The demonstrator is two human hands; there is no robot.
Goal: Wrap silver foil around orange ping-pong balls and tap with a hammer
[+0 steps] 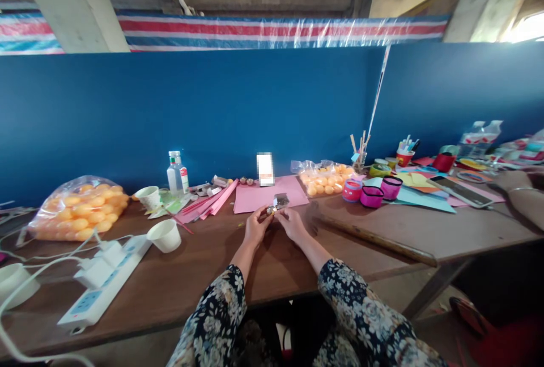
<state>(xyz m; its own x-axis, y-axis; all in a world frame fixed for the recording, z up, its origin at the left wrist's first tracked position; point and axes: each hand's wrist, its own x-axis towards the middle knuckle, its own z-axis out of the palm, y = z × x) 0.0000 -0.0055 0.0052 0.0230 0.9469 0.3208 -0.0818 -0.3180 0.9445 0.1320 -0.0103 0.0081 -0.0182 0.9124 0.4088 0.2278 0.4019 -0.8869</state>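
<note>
Two floral sleeves (221, 321) come up from the bottom edge to a brown table (178, 282), and the hands meet near its far side, just in front of a pink sheet (255, 197). The left hand (256, 225) is curled, its fingertips pinched on a small gold ball (269, 209); the right hand (292, 222) is likewise curled, fingers closed on a bit of silvery foil (281, 201) that stands up from the fingertips and touches or nearly touches the ball. The pieces are too small to tell whether the foil is already joined to the ball. By the look of it, the step in hand is fitting or wrapping foil and ball together, held just above the table. The next move would call for fine fingertip work: keeping the ball from rolling out of the pinch while the foil is pressed round or peeled, without tearing it. To the left lie a paper cup (164, 235) on its side, a white power strip (102, 279) with plugs, and a bag of orange balls (79, 208); a second such bag (325, 179) sits beyond the pink sheet, with tape rolls (372, 196) just right of it. Another person's arm (521, 191) rests at the far right.
</note>
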